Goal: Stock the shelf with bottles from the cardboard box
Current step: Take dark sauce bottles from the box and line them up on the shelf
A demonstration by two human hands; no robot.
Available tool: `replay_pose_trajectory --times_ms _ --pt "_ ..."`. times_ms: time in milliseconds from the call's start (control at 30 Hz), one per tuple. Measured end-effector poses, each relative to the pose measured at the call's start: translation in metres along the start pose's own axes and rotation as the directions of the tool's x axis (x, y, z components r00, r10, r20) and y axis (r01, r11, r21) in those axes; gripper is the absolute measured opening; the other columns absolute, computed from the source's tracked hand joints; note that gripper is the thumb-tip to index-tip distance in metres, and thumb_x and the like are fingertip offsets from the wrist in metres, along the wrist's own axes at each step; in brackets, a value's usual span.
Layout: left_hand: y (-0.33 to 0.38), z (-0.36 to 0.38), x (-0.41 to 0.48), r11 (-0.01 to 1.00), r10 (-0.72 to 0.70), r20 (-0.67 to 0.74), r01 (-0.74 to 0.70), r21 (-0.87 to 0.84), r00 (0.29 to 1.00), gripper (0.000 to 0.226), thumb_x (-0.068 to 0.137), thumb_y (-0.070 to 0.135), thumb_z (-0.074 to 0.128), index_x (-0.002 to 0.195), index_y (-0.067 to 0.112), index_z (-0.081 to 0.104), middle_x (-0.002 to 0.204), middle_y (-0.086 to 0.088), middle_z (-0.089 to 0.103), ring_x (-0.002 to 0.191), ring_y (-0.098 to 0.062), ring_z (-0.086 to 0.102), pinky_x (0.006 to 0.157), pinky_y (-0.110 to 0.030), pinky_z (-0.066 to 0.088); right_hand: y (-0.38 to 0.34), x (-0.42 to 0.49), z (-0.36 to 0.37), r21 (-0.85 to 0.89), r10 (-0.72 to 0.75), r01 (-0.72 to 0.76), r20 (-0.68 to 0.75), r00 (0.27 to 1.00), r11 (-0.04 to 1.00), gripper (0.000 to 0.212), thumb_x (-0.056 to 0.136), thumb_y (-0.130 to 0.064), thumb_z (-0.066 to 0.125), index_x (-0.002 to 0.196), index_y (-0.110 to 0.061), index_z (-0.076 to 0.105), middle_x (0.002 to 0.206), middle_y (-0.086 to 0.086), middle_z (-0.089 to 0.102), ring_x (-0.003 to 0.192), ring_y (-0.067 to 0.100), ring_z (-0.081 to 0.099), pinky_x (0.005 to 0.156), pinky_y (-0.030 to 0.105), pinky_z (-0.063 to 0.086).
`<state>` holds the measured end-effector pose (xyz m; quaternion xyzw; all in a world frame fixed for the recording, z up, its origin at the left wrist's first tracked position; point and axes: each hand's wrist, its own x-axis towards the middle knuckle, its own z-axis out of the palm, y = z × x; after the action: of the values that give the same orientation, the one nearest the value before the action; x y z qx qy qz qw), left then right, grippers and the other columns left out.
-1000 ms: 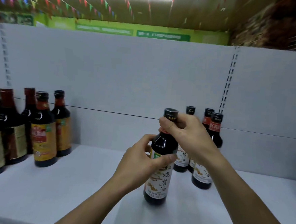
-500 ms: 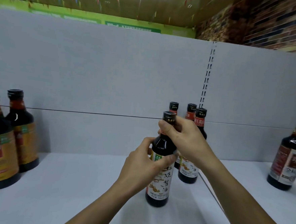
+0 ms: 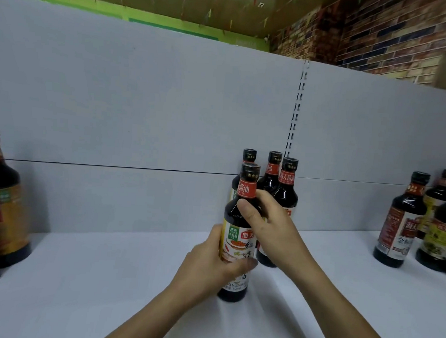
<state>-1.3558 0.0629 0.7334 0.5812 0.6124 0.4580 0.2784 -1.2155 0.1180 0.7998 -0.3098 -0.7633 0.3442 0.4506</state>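
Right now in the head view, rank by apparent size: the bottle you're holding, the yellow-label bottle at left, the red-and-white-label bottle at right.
1. yellow-label bottle: widest, though it looks nearer the camera.
2. held bottle: about as tall, slimmer; unsure against 1.
3. red-and-white-label bottle: clearly smallest.

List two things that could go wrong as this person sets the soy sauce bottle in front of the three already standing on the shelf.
1. The right hand grips the held bottle at its shoulder, right against the three standing bottles; pushing back could knock them over.
2. The left hand wraps its lower body; released tilted, the bottle might topple on the shelf.
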Motion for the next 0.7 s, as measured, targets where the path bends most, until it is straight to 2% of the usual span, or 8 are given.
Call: replay_pose_trajectory --times_ms 100,200,300,433,500,567,700 --pt "-0.01 0.001 -0.001 1.0 -0.01 0.061 0.009 0.007 0.998 0.062 0.069 0.061 0.081 0.122 0.049 0.05 0.113 0.025 0.071 0.104 0.001 0.069 0.098 -0.035 0.059 -0.001 -0.003 0.002 0.002 -0.015 0.015 -0.008 1.0 1.0 0.043 0.088 -0.062 0.054 0.121 -0.036 0.062 0.116 -0.013 0.071 0.11 0.001 0.066 0.101 0.043 0.055" --pt "-0.013 0.001 0.001 1.0 0.006 0.063 -0.007 0.014 0.998 0.069 0.059 0.071 0.074 0.12 0.052 0.049 0.112 0.027 0.07 0.103 0.004 0.069 0.093 -0.027 0.059 0.001 -0.006 0.003 0.016 -0.021 0.021 -0.006 1.0 1.0 0.042 0.092 -0.063 0.052 0.125 -0.039 0.06 0.119 -0.015 0.07 0.115 0.001 0.065 0.102 0.044 0.054" --pt "-0.015 0.001 0.0 0.999 0.026 0.059 -0.029 0.045 0.998 0.068 0.061 0.072 0.073 0.12 0.055 0.046 0.111 0.029 0.069 0.101 0.006 0.068 0.089 -0.023 0.057 0.009 -0.011 0.003 0.035 -0.022 0.022 0.012 1.0 0.999 0.04 0.092 -0.067 0.051 0.128 -0.048 0.057 0.125 -0.021 0.068 0.119 -0.002 0.062 0.103 0.042 0.053" --pt "-0.02 0.001 -0.001 0.993 0.052 0.072 -0.059 0.099 0.996 0.08 0.058 0.072 0.073 0.128 0.055 0.038 0.116 0.03 0.067 0.105 0.005 0.067 0.095 -0.029 0.058 0.024 -0.022 0.001 0.045 -0.009 0.006 0.065 0.998 0.999 0.044 0.095 -0.055 0.06 0.136 -0.061 0.043 0.132 -0.024 0.063 0.112 -0.01 0.062 0.088 0.023 0.053" --pt "-0.024 0.002 -0.003 0.994 0.06 0.071 -0.066 0.092 0.996 0.082 0.059 0.069 0.075 0.131 0.057 0.036 0.118 0.031 0.067 0.106 0.005 0.067 0.096 -0.031 0.058 0.035 -0.029 -0.001 0.005 0.019 -0.02 0.073 0.997 1.0 0.062 0.094 -0.041 0.071 0.138 -0.066 0.036 0.129 -0.027 0.064 0.113 -0.008 0.063 0.084 0.017 0.055" --pt "-0.026 0.004 -0.004 0.993 0.076 0.064 -0.081 0.08 0.995 0.08 0.064 0.063 0.079 0.131 0.06 0.036 0.122 0.033 0.064 0.109 0.006 0.066 0.097 -0.032 0.058 0.045 -0.038 -0.003 -0.046 0.072 -0.068 0.097 0.993 0.997 0.068 0.091 -0.036 0.075 0.136 -0.068 0.036 0.123 -0.029 0.066 0.11 -0.007 0.065 0.081 0.016 0.055" --pt "-0.029 0.009 -0.002 0.989 0.114 -0.01 -0.112 0.1 0.993 0.08 0.064 0.062 0.082 0.133 0.055 0.042 0.127 0.025 0.054 0.113 0.004 0.061 0.096 -0.03 0.058 0.063 -0.048 -0.013 -0.243 0.136 -0.098 0.145 0.98 0.965 0.049 0.093 -0.039 0.072 0.129 -0.06 0.047 0.114 -0.024 0.067 0.1 -0.004 0.065 0.086 0.024 0.057"
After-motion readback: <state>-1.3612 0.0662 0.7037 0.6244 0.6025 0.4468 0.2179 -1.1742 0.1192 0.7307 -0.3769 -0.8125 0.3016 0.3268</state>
